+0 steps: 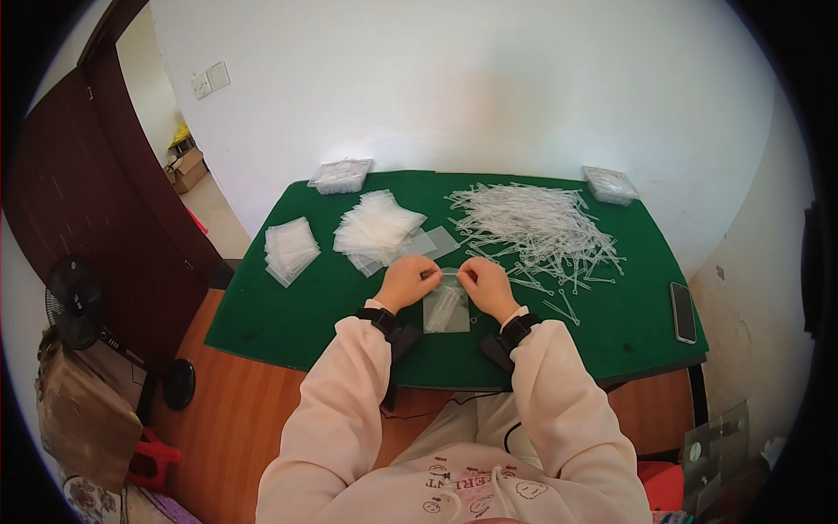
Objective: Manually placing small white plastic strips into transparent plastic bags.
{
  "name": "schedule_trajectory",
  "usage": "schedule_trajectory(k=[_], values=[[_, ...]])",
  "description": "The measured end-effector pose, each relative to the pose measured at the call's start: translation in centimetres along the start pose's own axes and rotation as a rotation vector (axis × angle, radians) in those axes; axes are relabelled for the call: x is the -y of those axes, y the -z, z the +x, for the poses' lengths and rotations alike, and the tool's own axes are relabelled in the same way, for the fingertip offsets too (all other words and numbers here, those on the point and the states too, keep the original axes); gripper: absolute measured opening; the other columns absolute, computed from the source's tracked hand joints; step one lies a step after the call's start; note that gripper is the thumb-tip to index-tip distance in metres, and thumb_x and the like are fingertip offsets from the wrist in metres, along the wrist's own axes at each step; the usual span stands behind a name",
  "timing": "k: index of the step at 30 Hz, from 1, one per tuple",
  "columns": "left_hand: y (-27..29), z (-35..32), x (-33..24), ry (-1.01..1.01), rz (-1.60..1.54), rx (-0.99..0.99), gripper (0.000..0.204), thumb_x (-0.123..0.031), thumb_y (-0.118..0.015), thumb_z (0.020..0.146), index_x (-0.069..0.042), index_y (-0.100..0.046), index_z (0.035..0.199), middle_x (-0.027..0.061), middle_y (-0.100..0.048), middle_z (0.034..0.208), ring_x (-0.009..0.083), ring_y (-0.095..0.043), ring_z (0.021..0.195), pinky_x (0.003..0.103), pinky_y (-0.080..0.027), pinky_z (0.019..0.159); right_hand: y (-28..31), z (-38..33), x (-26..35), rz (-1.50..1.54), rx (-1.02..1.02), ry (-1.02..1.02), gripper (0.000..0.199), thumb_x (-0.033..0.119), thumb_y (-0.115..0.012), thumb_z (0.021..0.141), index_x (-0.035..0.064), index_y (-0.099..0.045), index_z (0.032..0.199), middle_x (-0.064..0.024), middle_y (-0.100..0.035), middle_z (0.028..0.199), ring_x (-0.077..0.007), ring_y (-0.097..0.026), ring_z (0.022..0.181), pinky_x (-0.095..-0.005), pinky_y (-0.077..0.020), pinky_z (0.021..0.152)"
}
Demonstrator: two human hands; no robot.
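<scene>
Green table [288, 306]: both hands, left [407, 281] and right [485, 285], pinch one clear bag [446, 307]; two bag stacks.

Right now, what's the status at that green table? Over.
Left hand and right hand both pinch the top of a small clear bag with clear sticks inside. Loose stick pile to the right. Nothing blocking.

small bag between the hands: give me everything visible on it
The small bag is a clear, flat plastic pouch, roughly rectangular, lying on the green table at the near edge, long side pointing away from the person. Thin, pale plastic sticks show through it, lying loosely lengthwise. The left hand and right hand pinch its top edge from either side, fingertips close together. Whether the mouth is sealed or open cannot be told. Its lower part rests free on the cloth.
</scene>
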State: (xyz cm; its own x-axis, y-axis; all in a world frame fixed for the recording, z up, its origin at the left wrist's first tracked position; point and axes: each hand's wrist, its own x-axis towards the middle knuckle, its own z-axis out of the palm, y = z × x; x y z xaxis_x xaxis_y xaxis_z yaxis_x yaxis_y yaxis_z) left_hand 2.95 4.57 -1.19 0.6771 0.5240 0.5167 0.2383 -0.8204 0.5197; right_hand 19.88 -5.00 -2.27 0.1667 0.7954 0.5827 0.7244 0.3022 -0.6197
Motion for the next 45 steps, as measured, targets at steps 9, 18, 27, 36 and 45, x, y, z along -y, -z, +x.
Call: schedule_trajectory(k=[9, 18, 27, 36, 45], values=[[0.0, -0.4, 0.7, 0.069, -0.033, 0.047, 0.015, -0.017, -0.061, 0.073, -0.003, -0.062, 0.074, 0.0095, -0.059, 0.066, 0.0223, -0.055, 0.058, 0.031, -0.042, 0.054, 0.2, 0.0, -1.2, -0.041, 0.036, 0.081, 0.008, 0.013, -0.060, 0.072, 0.0061, -0.058, 0.069, -0.0080, -0.055, 0.066, -0.0279, -0.054, 0.066, -0.0374, -0.0425, 0.060], [-0.8, -0.3, -0.3, -0.093, -0.103, 0.028, 0.018, -0.022, -0.060, 0.071, -0.004, -0.062, 0.070, 0.0092, -0.059, 0.064, 0.0264, -0.056, 0.060, 0.035, -0.043, 0.054, -0.2, 0.0, 0.0, -0.118, 0.111, 0.216, 0.007, 0.013, -0.060, 0.071, 0.0060, -0.058, 0.069, -0.0072, -0.055, 0.065, -0.0274, -0.054, 0.067, -0.0380, -0.0423, 0.061], [0.0, -0.3, 0.6, 0.167, -0.043, 0.064, 0.015, -0.019, -0.060, 0.072, -0.005, -0.061, 0.070, 0.0088, -0.059, 0.066, 0.0253, -0.055, 0.062, 0.034, -0.042, 0.056, 0.9, 0.3, -1.4, -0.071, 0.075, -0.031, 0.011, 0.013, -0.061, 0.073, 0.0027, -0.059, 0.074, -0.0096, -0.054, 0.066, -0.0242, -0.054, 0.063, -0.0329, -0.0426, 0.057], [-0.8, -0.5, 0.0, -0.186, -0.035, 0.019, 0.012, -0.018, -0.060, 0.069, -0.007, -0.060, 0.067, 0.0067, -0.057, 0.069, 0.0270, -0.054, 0.074, 0.035, -0.043, 0.064, -0.8, -0.5, 0.0, 0.138, 0.166, 0.080, 0.011, 0.013, -0.061, 0.073, 0.0021, -0.058, 0.073, -0.0108, -0.055, 0.069, -0.0257, -0.053, 0.062, -0.0332, -0.0425, 0.057], [0.1, -0.3, 0.8, -0.054, -0.032, 0.034, 0.014, -0.018, -0.060, 0.069, -0.004, -0.061, 0.069, 0.0087, -0.058, 0.068, 0.0278, -0.055, 0.069, 0.036, -0.044, 0.061, 0.3, 0.0, -1.1, 0.066, 0.161, -0.102, 0.011, 0.011, -0.061, 0.074, 0.0000, -0.058, 0.076, -0.0063, -0.053, 0.065, -0.0153, -0.051, 0.059, -0.0277, -0.0406, 0.054]])
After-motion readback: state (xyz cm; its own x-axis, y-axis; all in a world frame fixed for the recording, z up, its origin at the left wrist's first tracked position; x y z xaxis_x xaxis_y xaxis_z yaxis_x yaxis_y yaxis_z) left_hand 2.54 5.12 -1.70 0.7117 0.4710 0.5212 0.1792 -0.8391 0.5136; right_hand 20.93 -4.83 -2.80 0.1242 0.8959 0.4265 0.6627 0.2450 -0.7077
